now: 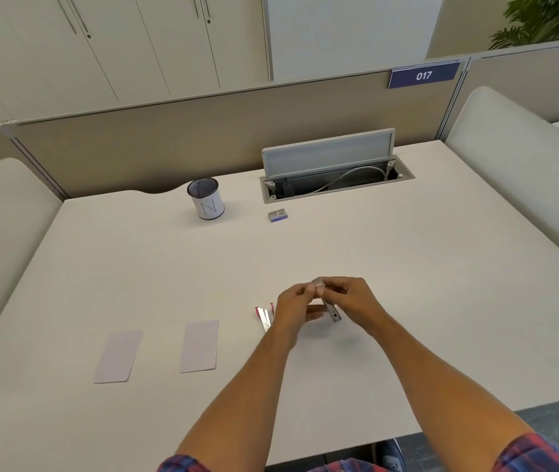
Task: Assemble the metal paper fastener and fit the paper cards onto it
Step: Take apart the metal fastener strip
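A single wide-angle head view looks forward and steeply down over the pale beige tabletop (407, 284), near the hands, reaching the tan fabric divider panel (169, 141) behind

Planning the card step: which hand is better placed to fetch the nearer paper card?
Left, probably. The nearer card lies left of the left hand; the right hand would cross over.

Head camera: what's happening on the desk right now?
A person's left hand and right hand hold a small metal fastener piece together above the desk. Another metal piece with red ends lies just left of the hands. Two paper cards lie flat further left, untouched.
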